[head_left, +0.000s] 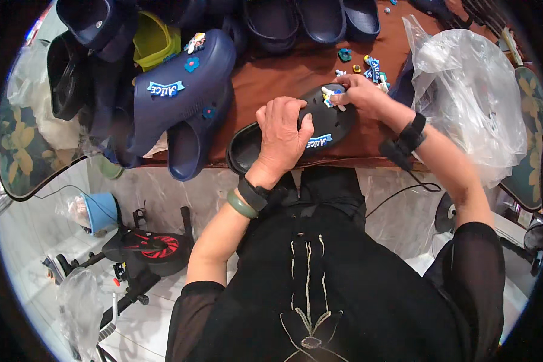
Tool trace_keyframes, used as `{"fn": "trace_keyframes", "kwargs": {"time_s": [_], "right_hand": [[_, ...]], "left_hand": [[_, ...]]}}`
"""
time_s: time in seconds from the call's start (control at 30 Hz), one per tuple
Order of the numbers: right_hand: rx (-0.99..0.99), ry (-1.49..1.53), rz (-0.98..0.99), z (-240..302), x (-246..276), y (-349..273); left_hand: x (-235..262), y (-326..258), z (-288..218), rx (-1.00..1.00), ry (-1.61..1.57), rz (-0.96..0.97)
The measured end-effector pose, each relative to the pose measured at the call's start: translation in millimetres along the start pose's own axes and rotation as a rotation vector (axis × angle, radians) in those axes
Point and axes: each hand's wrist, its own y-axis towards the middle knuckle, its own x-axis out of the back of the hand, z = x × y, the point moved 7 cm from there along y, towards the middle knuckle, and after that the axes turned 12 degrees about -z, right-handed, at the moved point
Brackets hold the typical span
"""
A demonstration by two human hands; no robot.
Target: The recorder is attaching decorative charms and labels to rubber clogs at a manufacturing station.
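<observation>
A black clog lies at the front edge of the table in front of me. My left hand grips it round the middle, fingers curled over the upper. With closed fingertips, my right hand pinches a small white figure charm at the clog's toe; how firmly it sits there I cannot tell. A blue-and-white banner charm is fixed on the clog's near side. Several loose charms lie just beyond my right hand.
Dark blue clogs with charms are piled on the left, and more clogs line the back. A lime-green clog sits among them. A clear plastic bag rests on the right. Below are a blue bucket and a black exercise machine.
</observation>
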Motion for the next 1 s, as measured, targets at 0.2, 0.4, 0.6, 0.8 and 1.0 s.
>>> {"fn": "trace_keyframes", "kwargs": {"time_s": [0.2,0.4,0.6,0.8,1.0], "right_hand": [[0.171,0.219,-0.148,22,-5,-36],[0.959,-0.446,-0.368,71,8,-58],[1.209,-0.707,-0.108,82,5,-63],[1.215,-0.873,-0.579,53,-28,-86],[1.116,-0.685,-0.619,50,-21,-88]], "left_hand": [[6,-1,11,0.042,-0.024,-0.006],[7,1,11,0.06,-0.055,-0.016],[6,0,10,0.049,-0.05,-0.015],[3,-2,4,0.0,0.004,-0.026],[4,-3,8,0.027,-0.003,-0.023]]}}
